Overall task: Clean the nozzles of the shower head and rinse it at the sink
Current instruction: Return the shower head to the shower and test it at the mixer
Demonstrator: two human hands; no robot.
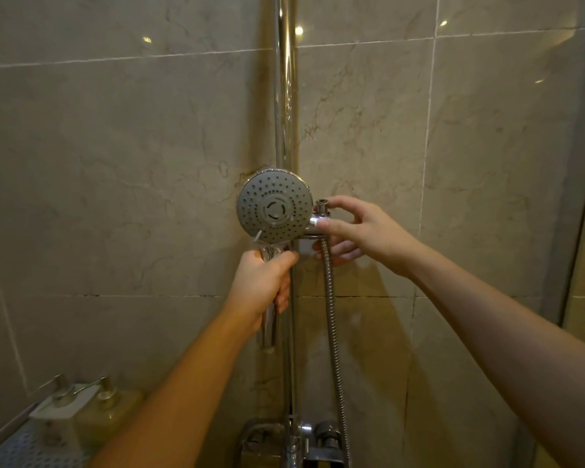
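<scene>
Left hand (pixel 262 282) gripping shower head (pixel 273 206) handle, right hand (pixel 355 231) pinching chrome bracket (pixel 319 219), no legible writing

I see polished chrome on the riser rail (pixel 286 96), bright with reflections. The shower head (pixel 273 205) has a matt grey plastic-looking face inside a glossy chrome rim. I read the hose (pixel 333 332) as ribbed, shiny metal. The wall tiles (pixel 115 163) are smooth, glossy, marble-veined beige. The mixer valve (pixel 304 440) looks chromed.
</scene>
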